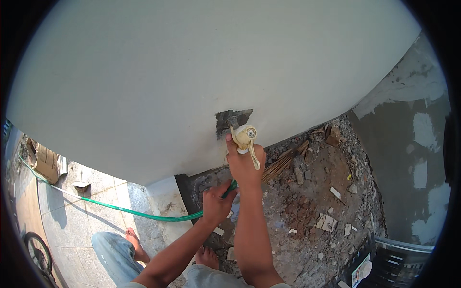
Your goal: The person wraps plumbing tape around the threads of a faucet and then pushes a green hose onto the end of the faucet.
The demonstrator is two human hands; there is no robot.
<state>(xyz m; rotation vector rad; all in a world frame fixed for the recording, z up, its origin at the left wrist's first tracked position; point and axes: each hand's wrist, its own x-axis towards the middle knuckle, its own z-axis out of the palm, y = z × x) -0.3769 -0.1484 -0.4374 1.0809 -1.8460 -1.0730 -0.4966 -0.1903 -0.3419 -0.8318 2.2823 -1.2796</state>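
A cream plastic tap (pixel 245 134) with a lever handle sticks out of the pale wall (pixel 168 72), through a patch of rough dark mortar (pixel 223 126). My right hand (pixel 246 168) is wrapped round the tap from below, its thumb up beside the tap's body. Just under it, my left hand (pixel 217 204) is closed round the green hose (pixel 139 211), close to its upper end. That end points up toward the underside of the tap; my right hand hides whether the two touch. From my left hand the hose trails away to the left.
Broken tile, stones and rubble (pixel 307 206) cover the ground at right, with a stick broom (pixel 281 163) by the wall. Pale paving (pixel 81 221) lies left, with a cardboard box (pixel 46 161) and a wheel (pixel 38 252). A dark crate (pixel 391 261) stands at lower right.
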